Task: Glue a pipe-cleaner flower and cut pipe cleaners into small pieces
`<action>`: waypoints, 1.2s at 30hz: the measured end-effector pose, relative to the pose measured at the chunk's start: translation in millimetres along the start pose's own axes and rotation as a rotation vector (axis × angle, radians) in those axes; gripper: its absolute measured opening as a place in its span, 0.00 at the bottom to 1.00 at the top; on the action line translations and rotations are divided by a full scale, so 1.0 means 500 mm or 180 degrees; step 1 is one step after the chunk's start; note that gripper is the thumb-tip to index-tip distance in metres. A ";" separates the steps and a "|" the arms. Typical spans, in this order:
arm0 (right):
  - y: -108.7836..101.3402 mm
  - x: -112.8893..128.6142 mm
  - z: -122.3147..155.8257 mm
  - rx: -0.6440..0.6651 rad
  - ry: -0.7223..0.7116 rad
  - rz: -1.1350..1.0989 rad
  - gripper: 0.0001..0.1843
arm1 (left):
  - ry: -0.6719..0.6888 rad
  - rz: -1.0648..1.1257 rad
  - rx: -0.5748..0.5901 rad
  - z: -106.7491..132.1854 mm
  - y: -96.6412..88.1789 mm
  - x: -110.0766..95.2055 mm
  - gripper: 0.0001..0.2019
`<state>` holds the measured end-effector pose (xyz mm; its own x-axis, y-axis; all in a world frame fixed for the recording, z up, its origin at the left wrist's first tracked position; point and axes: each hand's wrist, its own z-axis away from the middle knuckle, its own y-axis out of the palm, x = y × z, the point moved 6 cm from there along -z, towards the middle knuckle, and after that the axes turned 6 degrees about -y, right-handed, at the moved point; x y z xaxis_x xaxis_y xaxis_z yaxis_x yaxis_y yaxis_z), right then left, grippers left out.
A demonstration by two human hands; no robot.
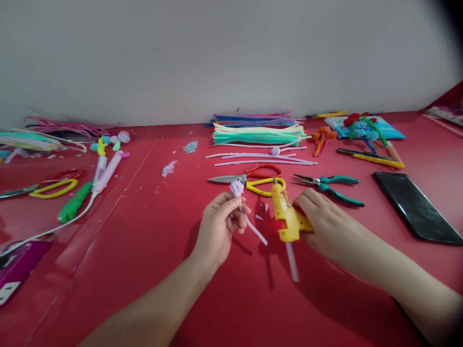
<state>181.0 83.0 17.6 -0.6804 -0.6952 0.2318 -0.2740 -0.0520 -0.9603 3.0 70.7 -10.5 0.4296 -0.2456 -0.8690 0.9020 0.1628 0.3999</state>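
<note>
Pinching that lilac pipe-cleaner flower (237, 188) by its stem, your left hand (220, 225) sits just above the red table (152, 270), thumb and fingers closed on it, fluffy head up and the stem tail slanting down to the right. Your right hand (323, 217) comes in from the other side, wrapped tight around the one yellow glue gun (287, 217), which lies low with its nozzle pointing away from you and a pale glue stick (292, 262) poking out the back toward you. So that's two hands, both clamped, with a small gap between flower and gun. Just past your knuckles there's one pair of scissors (249, 180) with red and yellow handles and one pair of teal pliers (330, 185). One black phone (415, 208) is off to the right. A second pair of scissors (54, 186) lies far left. Further back are a few loose lilac stems (260, 159), too overlapped to count exactly, then one stack of coloured pipe cleaners (256, 130) by the wall.
</note>
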 end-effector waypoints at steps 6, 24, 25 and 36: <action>0.007 -0.011 0.007 0.0262 -0.0177 0.0358 0.15 | -0.0052 0.0001 -0.0005 0.001 0.001 0.001 0.05; 0.051 0.096 -0.082 -0.0041 -0.0543 0.0562 0.07 | -0.0384 -0.0125 0.0241 0.012 0.019 0.013 0.07; 0.053 0.097 -0.086 -0.0035 -0.0549 0.0547 0.07 | -0.0398 -0.0120 0.0247 0.012 0.019 0.013 0.07; -0.004 0.046 -0.060 -0.0367 0.0046 -0.1640 0.09 | -0.0563 -0.0261 0.0577 0.019 0.038 0.027 0.07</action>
<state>145.6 88.8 29.3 -0.4467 -0.5904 0.6723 -0.6479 -0.3047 -0.6981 26.3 61.2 -11.8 0.3412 -0.4168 -0.8425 0.9203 -0.0346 0.3898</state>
